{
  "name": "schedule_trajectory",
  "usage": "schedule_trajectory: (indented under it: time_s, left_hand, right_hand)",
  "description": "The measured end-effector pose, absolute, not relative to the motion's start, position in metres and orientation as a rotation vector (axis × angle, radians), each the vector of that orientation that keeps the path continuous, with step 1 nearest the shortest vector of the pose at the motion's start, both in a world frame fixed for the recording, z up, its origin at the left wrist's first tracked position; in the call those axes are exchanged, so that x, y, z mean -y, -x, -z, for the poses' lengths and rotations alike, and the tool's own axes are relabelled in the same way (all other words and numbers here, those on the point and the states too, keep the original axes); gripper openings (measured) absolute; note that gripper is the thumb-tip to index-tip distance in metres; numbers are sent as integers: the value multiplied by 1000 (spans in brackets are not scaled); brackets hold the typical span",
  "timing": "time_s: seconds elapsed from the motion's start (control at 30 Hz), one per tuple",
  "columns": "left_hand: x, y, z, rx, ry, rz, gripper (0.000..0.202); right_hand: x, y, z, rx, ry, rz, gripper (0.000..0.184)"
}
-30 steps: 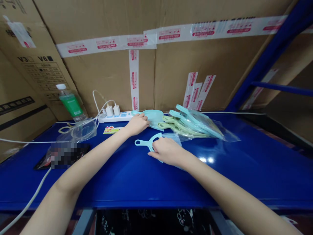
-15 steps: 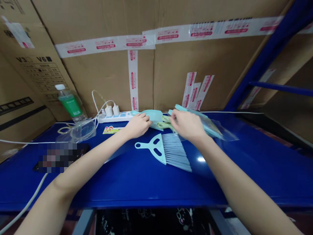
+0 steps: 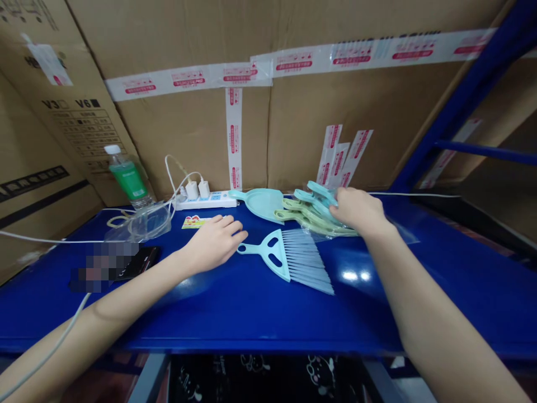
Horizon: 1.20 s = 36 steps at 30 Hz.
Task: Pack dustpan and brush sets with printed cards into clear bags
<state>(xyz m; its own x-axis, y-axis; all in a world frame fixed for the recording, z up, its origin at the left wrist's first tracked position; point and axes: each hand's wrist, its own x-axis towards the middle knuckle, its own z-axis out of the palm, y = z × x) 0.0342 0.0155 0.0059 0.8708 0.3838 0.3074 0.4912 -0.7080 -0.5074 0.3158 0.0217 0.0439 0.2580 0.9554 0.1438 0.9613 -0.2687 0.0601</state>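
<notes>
Plastic bags (image 3: 335, 221) of green and blue brushes under right hand (image 3: 356, 211)

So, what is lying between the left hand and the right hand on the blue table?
In the head view, the small brush lies between the left hand and the right hand, flat on the blue table.

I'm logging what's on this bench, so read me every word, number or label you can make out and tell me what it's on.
"V3" and "V6": printed beside small boxes on the left carton.
Table below them on the carton: too small to read.
Red print on the tape: blurred.
Bottle green label: unreadable.
Small card on the table: unreadable.
Power strip markings: too small.
</notes>
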Motion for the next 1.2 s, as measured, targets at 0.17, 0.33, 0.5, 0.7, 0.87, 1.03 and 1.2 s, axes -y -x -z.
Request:
schedule_trajectory:
  time_s: [0.17,0.33,0.5,0.7,0.87,1.03,1.2]
  left_hand:
    - [1,-19,4,613,2466,293,18]
    - [6,-13,6,678,2507,253,17]
    - [10,-12,5,735,2520,213,20]
    - [10,-9,3,1297,2860,639,37]
    - [3,-15,9,1977,3430,1683,61]
    - [-4,-17,17,2353,3162,2126,42]
    - [-9,-11,16,2429,3206,1900,36]
  right_hand:
    - [-21,-321,-46,1965,2509,174,26]
    - [-16,-314,-49,1958,2504,233,25]
    - [-8,-296,-53,1993,2434,348,23]
    - [10,-272,-33,2156,1840,733,12]
    - [39,-229,-2,2322,1340,881,21]
    - [55,-196,23,2443,1110,805,24]
    - [44,-205,15,2516,1049,266,11]
